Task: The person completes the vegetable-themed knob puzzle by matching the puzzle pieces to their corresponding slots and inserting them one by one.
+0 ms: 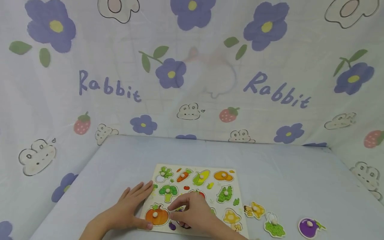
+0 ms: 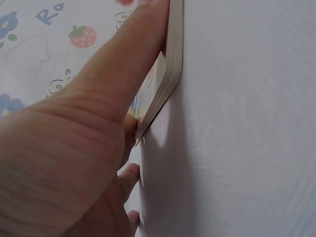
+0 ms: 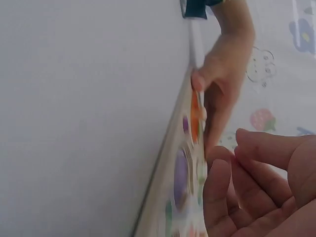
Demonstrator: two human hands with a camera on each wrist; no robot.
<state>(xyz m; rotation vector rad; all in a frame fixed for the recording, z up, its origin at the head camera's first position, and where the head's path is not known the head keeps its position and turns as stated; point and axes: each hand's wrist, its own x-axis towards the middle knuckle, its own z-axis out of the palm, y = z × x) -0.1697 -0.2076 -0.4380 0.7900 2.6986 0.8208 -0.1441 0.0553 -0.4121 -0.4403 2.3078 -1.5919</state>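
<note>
A wooden vegetable puzzle board (image 1: 210, 201) lies on the table, with knobbed pieces such as a pumpkin (image 1: 160, 216), a broccoli (image 1: 168, 191) and a corn (image 1: 201, 177) in it. My left hand (image 1: 126, 206) rests at the board's left side, fingers extended along the edge and thumb (image 2: 123, 54) on the near left corner. Over the board's near middle hovers my right hand (image 1: 198, 211), fingers bent, thumb and index finger slightly apart with nothing between them. Beneath it a purple eggplant spot (image 3: 181, 177) is partly hidden in the head view.
Right of the board lie three loose knobbed pieces: a yellow mushroom (image 1: 256, 210), a white-and-green cabbage (image 1: 274, 226) and a purple eggplant (image 1: 309, 227). A printed curtain (image 1: 207, 83) hangs behind the pale table cover (image 1: 285, 173).
</note>
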